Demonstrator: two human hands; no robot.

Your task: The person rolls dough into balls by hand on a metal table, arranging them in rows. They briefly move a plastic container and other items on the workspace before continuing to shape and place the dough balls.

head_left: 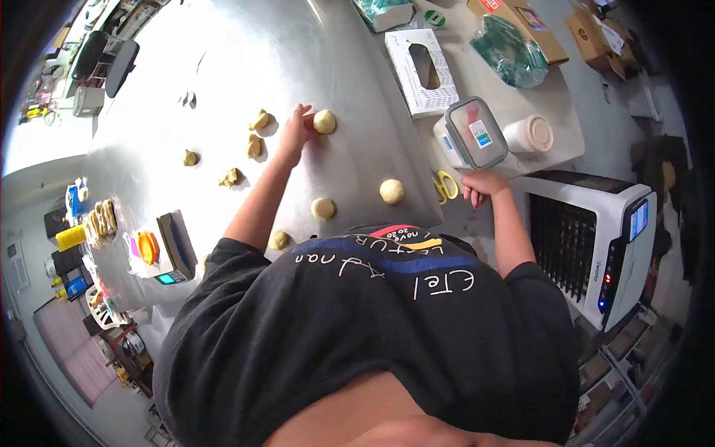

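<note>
My left hand is over the metal table, its fingers apart and stretched out beside a smooth dough ball; the fingertips reach the ball's left side. Near the table's right edge is my right hand, loosely curled with nothing visible in it, between yellow-handled scissors and a lidded container. Closer to my body lie more dough balls. Rough dough pieces are spread left of my left forearm.
A scale with an orange item stands at the metal table's left. On the right are a white box, a white tub, green plastic bags and a cardboard box. An air cooler stands beside me.
</note>
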